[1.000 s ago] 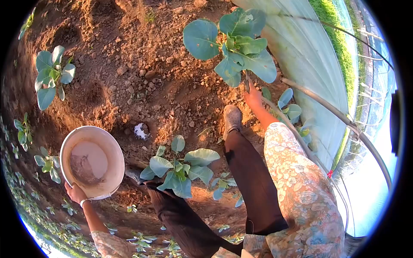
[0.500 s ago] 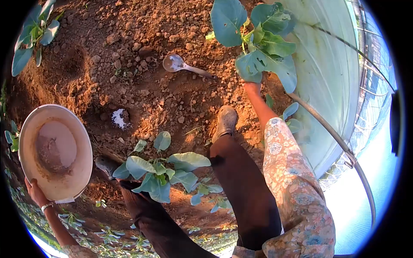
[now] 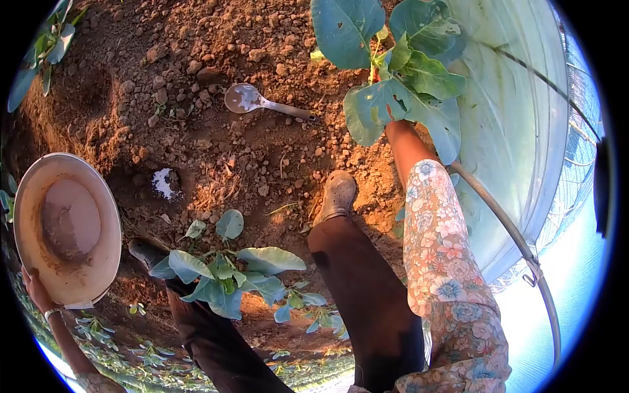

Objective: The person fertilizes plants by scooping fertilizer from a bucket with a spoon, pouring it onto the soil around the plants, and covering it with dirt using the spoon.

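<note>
My left hand (image 3: 38, 291) grips the rim of a pale round basin (image 3: 85, 285) at the left. Inside the basin lies a pinkish-white powdery or granular material (image 3: 73, 219). My right forearm (image 3: 406, 147) reaches under the broad leaves of a cabbage-like plant (image 3: 426, 75) at the upper right; the leaves hide the right hand and its fingers. On the soil left of that plant rests a spoon (image 3: 244, 98) with white residue in its bowl, apart from both hands. A small patch of white granules (image 3: 162, 185) sits in a soil hollow between basin and spoon.
Another leafy plant (image 3: 226, 278) grows between my legs, by my shoes (image 3: 337, 195). One more plant (image 3: 49, 49) stands at the top left. Along the right run a pale plastic sheet (image 3: 511, 124) and a curved pole (image 3: 508, 226). The soil (image 3: 216, 157) is cloddy.
My right arm has pushed farther in under the leaves, so the hand has gone out of sight. Most of the scene has shifted left in view. My left hand still holds the basin.
</note>
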A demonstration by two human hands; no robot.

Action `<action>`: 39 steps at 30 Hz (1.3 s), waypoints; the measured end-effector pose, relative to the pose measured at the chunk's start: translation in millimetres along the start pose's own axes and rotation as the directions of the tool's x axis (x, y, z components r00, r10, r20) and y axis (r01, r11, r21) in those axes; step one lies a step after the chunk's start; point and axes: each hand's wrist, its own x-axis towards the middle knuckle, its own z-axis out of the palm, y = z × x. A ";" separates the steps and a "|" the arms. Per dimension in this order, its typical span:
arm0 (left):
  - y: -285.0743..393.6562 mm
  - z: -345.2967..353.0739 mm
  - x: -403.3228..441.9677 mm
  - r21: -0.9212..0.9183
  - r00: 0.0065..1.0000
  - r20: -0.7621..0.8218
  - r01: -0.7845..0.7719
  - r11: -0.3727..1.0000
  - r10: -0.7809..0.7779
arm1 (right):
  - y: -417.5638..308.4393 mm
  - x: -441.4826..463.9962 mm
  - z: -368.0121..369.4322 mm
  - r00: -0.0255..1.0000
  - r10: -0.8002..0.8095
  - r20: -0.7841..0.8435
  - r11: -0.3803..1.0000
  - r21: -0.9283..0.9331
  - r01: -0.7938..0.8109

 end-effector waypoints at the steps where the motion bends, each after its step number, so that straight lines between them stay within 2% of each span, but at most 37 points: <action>1: -1.3 -0.2 -0.2 0.027 1.000 0.001 -0.025 0.999 0.025 | -3.1 -0.7 1.9 1.000 0.003 0.000 1.000 0.014 -0.003; 4: 1.7 -0.2 -1.2 -0.035 0.997 0.060 0.045 0.998 -0.043 | 2.3 -0.1 -7.3 0.998 0.055 -0.040 0.995 0.081 -0.051; 7: 15.6 6.2 -10.6 0.013 1.000 -0.004 -0.021 1.000 0.022 | 14.7 -6.1 -16.4 0.987 0.131 -0.093 0.978 0.177 -0.114; 10: 12.2 9.7 -13.2 -0.143 1.000 -0.015 0.013 0.990 -0.016 | 29.3 -17.1 -28.5 0.955 0.239 -0.176 0.938 0.297 -0.180; 14: 16.8 6.5 -14.3 -0.077 1.000 0.019 0.024 0.997 -0.023 | 58.0 -39.2 -33.3 0.877 0.400 -0.268 0.839 0.492 -0.232; 16: 10.1 7.4 -10.6 -0.060 1.000 0.006 0.025 0.998 -0.025 | 70.3 -79.7 -20.2 0.906 0.406 -0.120 0.778 0.565 -0.274; 18: 16.5 11.4 -14.7 -0.115 0.998 -0.004 0.055 0.992 -0.056 | 68.5 -144.9 12.5 0.928 0.303 0.216 0.723 0.583 -0.372; 19: 18.9 10.4 -15.8 -0.153 0.998 0.022 0.065 0.986 -0.063 | 62.6 -170.1 27.8 0.878 0.327 0.349 0.658 0.583 -0.477; 21: 45.0 11.2 -28.6 -0.067 0.999 0.010 0.033 0.997 -0.033 | 48.6 -210.4 65.0 0.819 0.259 0.512 0.672 0.514 -0.533; 23: 51.5 11.9 -32.5 -0.006 1.000 -0.012 -0.015 1.000 0.015 | 31.9 -237.3 102.2 0.762 0.193 0.618 0.658 0.494 -0.568; 25: 62.4 15.9 -38.1 -0.040 1.000 -0.009 -0.025 0.999 0.024 | 13.6 -254.3 137.0 0.712 0.128 0.691 0.662 0.475 -0.579; 27: 81.5 18.1 -47.8 0.111 0.997 -0.073 -0.026 0.993 0.034 | -10.3 -270.5 171.6 0.688 0.085 0.720 0.666 0.473 -0.577; 28: 75.3 15.7 -43.8 0.133 0.998 -0.046 -0.036 0.991 0.042 | -20.0 -274.2 188.3 0.680 0.061 0.731 0.653 0.486 -0.581; 29: 74.4 13.8 -43.1 0.089 0.999 -0.050 -0.016 0.996 0.021 | -29.0 -273.9 202.8 0.674 0.039 0.738 0.664 0.485 -0.570; 31: 78.6 16.3 -46.9 -0.005 0.999 -0.047 0.014 1.000 -0.014 | -56.7 -279.8 223.7 0.662 -0.099 0.743 0.778 0.473 -0.414; 32: 79.0 16.8 -47.6 -0.017 0.999 -0.045 0.003 1.000 -0.004 | -70.8 -285.4 226.6 0.665 -0.129 0.736 0.896 0.374 -0.240; 33: 78.8 16.1 -48.2 -0.029 0.999 -0.048 -0.009 1.000 0.007 | -70.7 -270.9 230.2 0.698 -0.131 0.704 0.980 0.197 -0.015; 35: 75.8 13.5 -44.8 -0.045 0.998 -0.057 -0.036 0.998 0.033 | -52.3 -223.5 235.8 0.825 -0.198 0.529 0.965 -0.041 0.258; 37: 66.2 8.4 -38.1 -0.062 1.000 -0.025 -0.018 0.998 0.016 | -17.0 -159.4 230.8 0.923 -0.284 0.260 0.811 -0.448 0.376; 38: 60.7 6.2 -34.9 -0.069 1.000 -0.005 -0.008 0.998 0.007 | -17.0 -159.4 226.7 0.932 -0.283 0.226 0.691 -0.625 0.362; 39: 54.9 5.3 -31.1 -0.151 1.000 0.011 0.010 0.988 -0.009 | -11.2 -161.8 221.4 0.939 -0.288 0.189 0.544 -0.774 0.323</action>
